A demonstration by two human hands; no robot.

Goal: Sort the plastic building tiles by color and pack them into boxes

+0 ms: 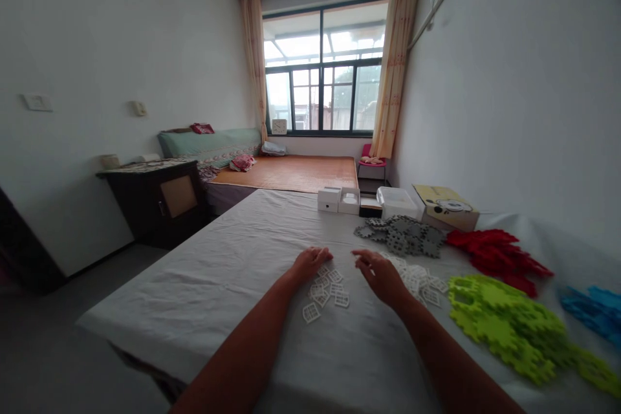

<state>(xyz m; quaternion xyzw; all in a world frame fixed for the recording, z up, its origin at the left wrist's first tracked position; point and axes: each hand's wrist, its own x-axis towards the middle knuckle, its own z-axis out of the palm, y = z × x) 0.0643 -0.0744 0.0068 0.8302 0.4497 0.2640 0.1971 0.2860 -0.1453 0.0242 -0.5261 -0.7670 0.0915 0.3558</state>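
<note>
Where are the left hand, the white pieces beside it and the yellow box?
Left hand (312, 261), head view: back of hand.
White pieces (328, 291), head view: middle of group.
Yellow box (447, 204), head view: printed face.

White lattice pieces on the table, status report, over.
Left hand at far edge of smaller white pile, grip unclear. Right hand beside larger white pile. Grey pieces beyond, not between hands.

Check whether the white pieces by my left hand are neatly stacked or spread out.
Spread out: the white pieces lie loosely scattered on the cloth at different angles, some overlapping.
</note>
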